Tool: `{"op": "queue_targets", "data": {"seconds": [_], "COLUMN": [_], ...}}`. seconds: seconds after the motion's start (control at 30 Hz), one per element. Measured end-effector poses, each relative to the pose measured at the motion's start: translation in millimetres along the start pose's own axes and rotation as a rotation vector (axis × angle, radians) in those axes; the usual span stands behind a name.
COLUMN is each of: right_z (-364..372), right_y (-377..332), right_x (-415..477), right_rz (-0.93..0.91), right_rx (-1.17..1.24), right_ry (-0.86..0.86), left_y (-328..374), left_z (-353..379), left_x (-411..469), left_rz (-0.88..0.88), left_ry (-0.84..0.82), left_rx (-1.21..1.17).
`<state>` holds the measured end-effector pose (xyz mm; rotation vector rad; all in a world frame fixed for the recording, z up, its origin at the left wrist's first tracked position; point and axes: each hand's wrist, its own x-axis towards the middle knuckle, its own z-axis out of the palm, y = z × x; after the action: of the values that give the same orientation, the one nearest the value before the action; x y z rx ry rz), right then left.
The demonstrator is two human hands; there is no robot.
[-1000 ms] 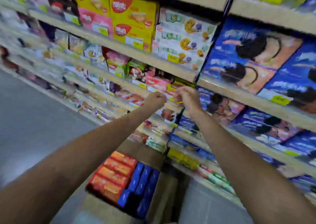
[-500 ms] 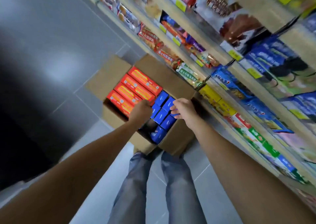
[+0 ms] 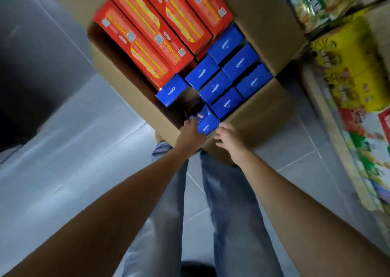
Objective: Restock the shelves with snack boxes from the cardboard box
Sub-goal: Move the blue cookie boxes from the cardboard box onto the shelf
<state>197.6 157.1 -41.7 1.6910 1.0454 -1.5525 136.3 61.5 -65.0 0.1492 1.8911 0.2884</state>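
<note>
An open cardboard box (image 3: 263, 112) stands on the floor, seen from straight above. Several long red snack boxes (image 3: 147, 44) fill its far half, and several small blue snack boxes (image 3: 228, 65) stand on end in its near half. At the near corner my left hand (image 3: 191, 132) grips one blue box (image 3: 207, 123) from its left side, fingers curled over its edge. My right hand (image 3: 226, 136) hovers just right of that box, fingers loosely spread, touching or nearly touching it. A dark gap lies beside the gripped box.
Shelves (image 3: 329, 116) run along the right, with yellow packs (image 3: 354, 65) at the lowest level and green packs above. My legs in jeans (image 3: 228, 202) stand right below the box. Grey tiled floor (image 3: 73, 171) lies to the left.
The view has swung from the shelves down to the box and come much closer. Both hands dropped from the shelf to the box's near corner, and my left hand has taken hold of a blue box.
</note>
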Motion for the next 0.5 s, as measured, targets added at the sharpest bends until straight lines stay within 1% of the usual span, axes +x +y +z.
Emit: {"op": "queue_targets", "data": {"seconds": [0.1, 0.17, 0.37, 0.43, 0.5], "right_z": [14.4, 25.0, 36.7, 34.0, 31.3], "right_y": [8.1, 9.6, 3.0, 0.7, -0.9], "right_x": [25.6, 40.7, 51.9, 50.2, 56.4], "right_rz": [0.024, 0.018, -0.081, -0.131, -0.134], "right_rx": [-0.009, 0.030, 0.173, 0.172, 0.178], "right_ry": [-0.012, -0.001, 0.069, 0.089, 0.139], "left_y": [-11.0, -17.2, -27.2, -27.9, -27.0], "left_z": [12.9, 15.1, 7.2, 3.8, 2.5], "left_x": [22.1, 31.9, 50.8, 55.0, 58.3], "left_rz": [0.023, 0.029, 0.069, 0.058, 0.059], "left_ry": [-0.018, -0.001, 0.092, 0.121, 0.091], "left_rx": [-0.004, -0.015, -0.084, -0.053, 0.020]}}
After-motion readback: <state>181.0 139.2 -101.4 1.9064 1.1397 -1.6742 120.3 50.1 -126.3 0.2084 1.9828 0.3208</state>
